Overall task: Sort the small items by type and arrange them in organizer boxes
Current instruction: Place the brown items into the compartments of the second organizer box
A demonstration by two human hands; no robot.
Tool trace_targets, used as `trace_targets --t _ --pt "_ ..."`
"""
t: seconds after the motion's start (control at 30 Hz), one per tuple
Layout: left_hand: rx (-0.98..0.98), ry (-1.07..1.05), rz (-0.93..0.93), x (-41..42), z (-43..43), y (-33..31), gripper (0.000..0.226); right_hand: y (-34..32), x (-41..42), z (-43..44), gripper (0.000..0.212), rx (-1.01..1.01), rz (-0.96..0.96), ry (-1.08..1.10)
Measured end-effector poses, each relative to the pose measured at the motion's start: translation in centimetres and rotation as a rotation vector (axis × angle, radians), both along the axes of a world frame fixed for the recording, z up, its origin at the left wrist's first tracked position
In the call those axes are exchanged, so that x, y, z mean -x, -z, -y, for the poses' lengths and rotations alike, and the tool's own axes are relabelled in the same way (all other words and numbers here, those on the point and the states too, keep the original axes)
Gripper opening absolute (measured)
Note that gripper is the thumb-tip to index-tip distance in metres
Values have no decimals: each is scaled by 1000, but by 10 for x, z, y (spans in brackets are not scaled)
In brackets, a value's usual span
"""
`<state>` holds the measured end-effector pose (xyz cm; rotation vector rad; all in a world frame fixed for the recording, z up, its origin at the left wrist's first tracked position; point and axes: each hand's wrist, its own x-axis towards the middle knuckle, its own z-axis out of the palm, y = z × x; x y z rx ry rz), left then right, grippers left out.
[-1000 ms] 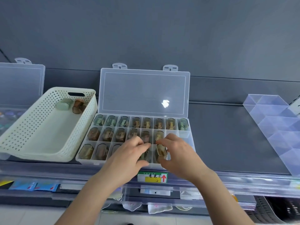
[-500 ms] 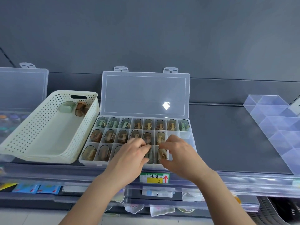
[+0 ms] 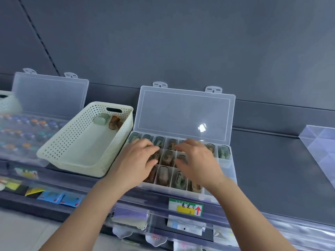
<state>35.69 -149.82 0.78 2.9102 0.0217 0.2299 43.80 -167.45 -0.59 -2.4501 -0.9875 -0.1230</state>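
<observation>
A clear organizer box (image 3: 227, 172) lies open on the grey shelf, its lid (image 3: 184, 113) standing up behind it. Most compartments hold small capsule-shaped vials (image 3: 167, 157) with brown or green contents; the compartments at the right end are empty. My left hand (image 3: 137, 160) rests over the left part of the back and middle rows, fingers bent down onto the vials. My right hand (image 3: 198, 160) hovers over the centre with its fingers spread. Neither hand visibly grips a vial. Both hands hide several compartments.
A cream perforated basket (image 3: 72, 147) stands left of the box, holding a green vial (image 3: 101, 119) and a brown vial (image 3: 114, 121). Further left is another open organizer (image 3: 27, 134) with coloured items. A clear divider tray (image 3: 320, 142) sits far right. A price label (image 3: 185, 207) marks the shelf edge.
Both hands have moved away from the front row toward the back rows and their fingers have loosened. The view has swung left, showing more of the left organizer.
</observation>
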Motion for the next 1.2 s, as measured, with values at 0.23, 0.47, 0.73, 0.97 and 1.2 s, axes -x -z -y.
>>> trace_targets --t 0.23,0.47,0.73,0.97,1.2 --pt "-72 -221 -20 -15 -99 -14 38 -16 -22 -92 36 41 44 -119" --pt "-134 -205 -168 -54 -195 12 40 -21 -45 -199 31 242 116 -145" --pt "-92 -40 -165 -112 -236 41 45 -12 -64 -269 24 641 103 -37" --pt "-2 -17 -185 -129 -248 54 30 -5 -72 -276 14 645 48 -11" --pt "576 -50 -118 -108 -251 12 44 -15 -68 -256 22 132 -82 36"
